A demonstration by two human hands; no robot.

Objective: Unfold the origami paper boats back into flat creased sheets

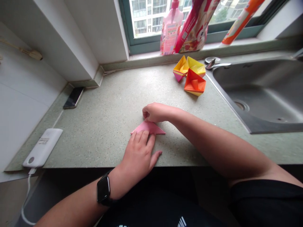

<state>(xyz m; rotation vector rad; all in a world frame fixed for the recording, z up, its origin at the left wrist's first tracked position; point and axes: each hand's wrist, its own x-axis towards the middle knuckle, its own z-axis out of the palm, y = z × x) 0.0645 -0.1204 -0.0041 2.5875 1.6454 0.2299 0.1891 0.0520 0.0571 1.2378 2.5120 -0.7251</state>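
Note:
A pink sheet of paper (155, 128), folded into a triangle, lies on the speckled counter with its long edge toward me. My left hand (141, 150) rests flat on that long edge, fingers stretched out and thumb apart. At the top corner is my right hand (155, 112), its fingers curled together and touching the paper's tip. The fingertips are partly hidden, so just how they meet the paper is hard to see. Up the counter to the right stand folded paper pieces: an orange-red one (195, 82), a yellow one (196, 66) and an orange-yellow one (181, 67).
A steel sink (265, 94) with a tap (214, 64) is set in at the right. On the sill stand a pink pump bottle (170, 31) and a red bag (193, 30). A phone (74, 97) and a white power bank (44, 147) with a cable lie at the left.

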